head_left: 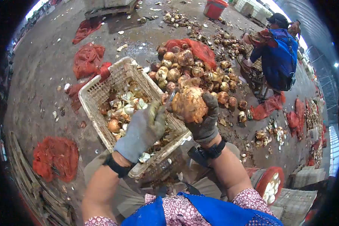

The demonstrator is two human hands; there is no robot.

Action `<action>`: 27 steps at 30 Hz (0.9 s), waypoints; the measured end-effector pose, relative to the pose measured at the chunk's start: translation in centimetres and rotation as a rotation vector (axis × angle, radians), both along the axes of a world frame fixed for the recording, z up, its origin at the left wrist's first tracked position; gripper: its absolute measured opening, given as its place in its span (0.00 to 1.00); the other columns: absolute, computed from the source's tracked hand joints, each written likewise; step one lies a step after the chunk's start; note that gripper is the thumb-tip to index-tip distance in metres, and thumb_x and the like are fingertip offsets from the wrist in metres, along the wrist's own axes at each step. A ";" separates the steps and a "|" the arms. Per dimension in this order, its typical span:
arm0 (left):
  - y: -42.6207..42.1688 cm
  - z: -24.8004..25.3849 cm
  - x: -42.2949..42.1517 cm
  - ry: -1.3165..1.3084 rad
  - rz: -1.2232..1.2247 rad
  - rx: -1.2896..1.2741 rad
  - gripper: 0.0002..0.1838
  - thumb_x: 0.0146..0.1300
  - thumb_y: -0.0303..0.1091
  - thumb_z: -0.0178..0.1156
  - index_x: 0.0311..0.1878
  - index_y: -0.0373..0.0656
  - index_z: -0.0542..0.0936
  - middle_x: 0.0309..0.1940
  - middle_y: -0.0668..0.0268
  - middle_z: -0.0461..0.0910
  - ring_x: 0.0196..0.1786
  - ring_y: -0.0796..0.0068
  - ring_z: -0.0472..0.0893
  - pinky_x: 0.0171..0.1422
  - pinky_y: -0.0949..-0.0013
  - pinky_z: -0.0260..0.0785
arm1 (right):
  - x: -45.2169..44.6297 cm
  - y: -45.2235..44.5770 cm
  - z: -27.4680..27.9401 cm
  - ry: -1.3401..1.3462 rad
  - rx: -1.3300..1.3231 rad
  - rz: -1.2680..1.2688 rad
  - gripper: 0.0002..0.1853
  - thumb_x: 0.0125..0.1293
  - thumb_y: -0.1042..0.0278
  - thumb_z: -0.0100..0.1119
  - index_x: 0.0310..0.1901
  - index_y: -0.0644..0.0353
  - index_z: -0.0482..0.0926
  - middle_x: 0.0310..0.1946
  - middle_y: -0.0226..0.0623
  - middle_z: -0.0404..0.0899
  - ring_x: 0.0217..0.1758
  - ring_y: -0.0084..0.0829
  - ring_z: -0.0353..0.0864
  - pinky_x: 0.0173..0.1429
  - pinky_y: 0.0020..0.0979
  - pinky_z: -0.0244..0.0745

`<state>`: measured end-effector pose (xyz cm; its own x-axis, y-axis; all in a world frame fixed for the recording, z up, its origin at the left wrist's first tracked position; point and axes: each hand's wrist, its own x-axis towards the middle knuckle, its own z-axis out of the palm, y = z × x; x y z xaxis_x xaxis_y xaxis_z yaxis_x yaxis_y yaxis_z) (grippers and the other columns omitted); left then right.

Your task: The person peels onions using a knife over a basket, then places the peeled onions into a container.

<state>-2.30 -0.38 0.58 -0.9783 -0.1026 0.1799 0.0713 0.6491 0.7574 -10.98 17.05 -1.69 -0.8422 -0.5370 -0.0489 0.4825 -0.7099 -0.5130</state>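
Note:
My right hand (pixel 209 122), in a dark grey glove, is closed around a large brown, dirt-stained bulb (pixel 191 103) above the crate's right end. Close to the bulb's left side is my left hand (pixel 145 126) in a soiled grey glove, its fingers curled. A short knife (pixel 171 97) appears to come out of that hand, blade against the bulb; its handle is hidden. Below my hands stands a cream plastic crate (pixel 98 97), tilted in view, holding pale scales, peelings and a brownish bulb (pixel 113 125).
Beyond the crate lies a heap of bulbs (pixel 173 74) with a red net bag (pixel 199 51) over it. A co-worker (pixel 278 56) crouches at right. More red netting (pixel 56 158) lies at left. A basket of white bulbs (pixel 271 190) sits near my right elbow.

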 end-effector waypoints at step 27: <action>2.9 -0.3 -0.8 -0.153 -0.119 -0.126 0.28 0.59 0.36 0.62 0.59 0.35 0.67 0.35 0.46 0.81 0.40 0.44 0.82 0.41 0.50 0.75 | 0.3 -1.4 2.3 0.205 0.128 -0.232 0.34 0.58 0.51 0.59 0.64 0.60 0.64 0.52 0.39 0.75 0.54 0.36 0.79 0.57 0.40 0.79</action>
<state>-3.14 2.56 0.26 -0.9990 0.0288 0.0328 0.0434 0.7332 0.6787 -10.73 15.65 0.58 -0.9405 -0.3303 0.0795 0.1932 -0.7125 -0.6745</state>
